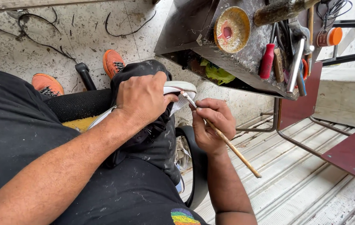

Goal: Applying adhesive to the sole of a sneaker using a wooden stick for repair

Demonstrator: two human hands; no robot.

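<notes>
left hand point(142, 98) clamped down over a white shoe point(180, 88), pinning it against the raised knee so the sole edge faces up and stays steady. right hand point(211, 125) pinches a thin wooden-handled brush point(221, 134) like a pencil, its tip touching the shoe's rim just beside the left thumb, the long handle angling away toward the slatted metal floor point(310, 187). fine grip, close to the ferrule, suits careful work along the edge. just beyond, within easy reach, a worn workbox point(244, 58) carries a round yellow tin point(231, 29), a red-handled tool point(267, 61) and a hammer point(296, 58). orange shoes point(113, 62) sit on the tiled floor behind.
</notes>
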